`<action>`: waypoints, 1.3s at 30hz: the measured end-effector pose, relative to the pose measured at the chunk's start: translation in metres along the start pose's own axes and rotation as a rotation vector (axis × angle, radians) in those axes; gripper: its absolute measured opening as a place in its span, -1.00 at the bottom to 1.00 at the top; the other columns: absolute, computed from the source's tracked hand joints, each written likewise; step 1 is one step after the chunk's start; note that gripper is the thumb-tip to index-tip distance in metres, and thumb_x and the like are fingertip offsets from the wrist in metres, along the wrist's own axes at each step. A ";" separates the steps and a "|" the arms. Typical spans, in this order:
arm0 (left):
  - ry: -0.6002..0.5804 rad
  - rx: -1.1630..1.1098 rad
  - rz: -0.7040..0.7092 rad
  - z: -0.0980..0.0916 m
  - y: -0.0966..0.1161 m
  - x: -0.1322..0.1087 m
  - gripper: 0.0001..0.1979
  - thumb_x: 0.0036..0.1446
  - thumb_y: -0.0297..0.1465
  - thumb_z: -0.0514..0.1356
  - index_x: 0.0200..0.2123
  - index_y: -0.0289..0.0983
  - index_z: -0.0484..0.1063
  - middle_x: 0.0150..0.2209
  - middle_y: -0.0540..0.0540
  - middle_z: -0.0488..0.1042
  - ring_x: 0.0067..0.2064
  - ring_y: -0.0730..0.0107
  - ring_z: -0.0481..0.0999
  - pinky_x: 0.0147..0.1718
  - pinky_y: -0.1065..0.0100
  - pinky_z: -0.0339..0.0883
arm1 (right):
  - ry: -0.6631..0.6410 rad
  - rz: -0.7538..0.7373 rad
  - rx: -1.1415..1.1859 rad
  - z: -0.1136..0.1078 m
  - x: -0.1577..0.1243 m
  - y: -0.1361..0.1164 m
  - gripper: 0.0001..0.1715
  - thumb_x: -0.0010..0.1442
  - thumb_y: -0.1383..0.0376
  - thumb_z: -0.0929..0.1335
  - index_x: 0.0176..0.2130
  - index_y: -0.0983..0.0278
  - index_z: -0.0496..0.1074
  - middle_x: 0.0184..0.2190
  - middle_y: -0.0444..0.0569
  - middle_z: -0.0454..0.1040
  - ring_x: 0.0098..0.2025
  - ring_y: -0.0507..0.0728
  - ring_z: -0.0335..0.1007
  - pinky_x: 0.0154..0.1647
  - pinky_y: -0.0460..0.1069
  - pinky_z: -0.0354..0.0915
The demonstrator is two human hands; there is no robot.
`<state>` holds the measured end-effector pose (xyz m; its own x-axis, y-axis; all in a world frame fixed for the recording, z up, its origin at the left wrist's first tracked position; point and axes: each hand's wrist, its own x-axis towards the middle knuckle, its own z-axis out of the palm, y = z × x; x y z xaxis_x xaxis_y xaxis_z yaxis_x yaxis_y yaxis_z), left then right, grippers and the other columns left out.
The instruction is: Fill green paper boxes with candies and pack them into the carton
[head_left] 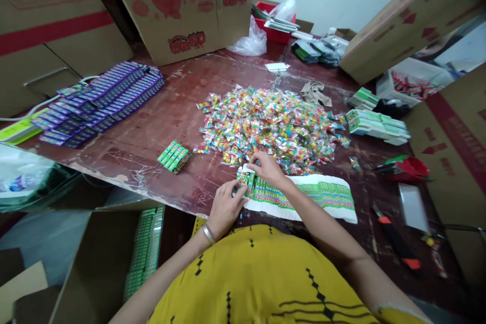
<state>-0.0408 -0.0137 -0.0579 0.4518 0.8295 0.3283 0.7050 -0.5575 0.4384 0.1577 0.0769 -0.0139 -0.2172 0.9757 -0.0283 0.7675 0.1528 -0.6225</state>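
My left hand [225,207], with a silver bangle at the wrist, has its fingers closed on the near left side of a small green candy box [246,180]. My right hand [268,168] reaches in from the right, its thumb and fingertips pinched at the white flap on the box's far end. A fanned row of flat green-and-white cartons [322,193] lies under and beside my right forearm. Just beyond my hands spreads a large heap of clear candy packets [266,124]. A small group of filled green boxes [173,156] stands to the left.
Stacked purple boxes [102,104] stand at the left. Large cardboard boxes [182,15] block the back, and another leans at right. A box cutter [397,240] and bundled green cartons [377,125] lie right. Below the table edge, an open carton holds rows of green boxes [146,248].
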 end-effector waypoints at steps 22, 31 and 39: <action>-0.399 -1.639 -0.494 -0.039 0.030 0.058 -0.39 -0.02 -0.18 0.40 0.08 -0.28 0.41 -0.05 -0.25 0.51 -0.08 0.14 0.53 -0.05 0.18 0.35 | 0.304 -0.186 0.322 -0.049 -0.094 -0.027 -0.59 0.29 0.19 0.30 0.12 0.10 0.37 -0.14 0.00 0.39 -0.29 0.04 0.37 -0.24 -0.02 0.36; -0.513 -1.526 -0.453 -0.051 0.026 0.065 -0.42 -0.07 -0.22 0.43 0.03 -0.28 0.48 -0.06 -0.19 0.54 -0.07 0.16 0.52 -0.04 0.25 0.33 | 0.006 -0.131 0.507 -0.035 -0.116 -0.023 -0.70 0.24 0.16 0.35 -0.04 0.19 0.45 -0.41 -0.13 0.38 -0.41 -0.01 0.28 -0.36 -0.10 0.24; -0.636 -1.498 -0.414 -0.069 0.031 0.057 -0.42 0.05 -0.17 0.34 0.11 -0.27 0.42 -0.05 -0.20 0.53 -0.09 0.14 0.52 -0.04 0.20 0.32 | -0.094 -0.162 0.506 -0.032 -0.121 -0.020 -0.32 0.23 0.20 0.35 0.29 0.07 0.15 -0.47 -0.19 0.36 -0.44 0.00 0.27 -0.31 -0.08 0.26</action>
<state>-0.0312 0.0136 0.0320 0.7797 0.5907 -0.2079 -0.1130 0.4592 0.8811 0.1883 -0.0387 0.0267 -0.3793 0.9242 0.0439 0.3381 0.1826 -0.9232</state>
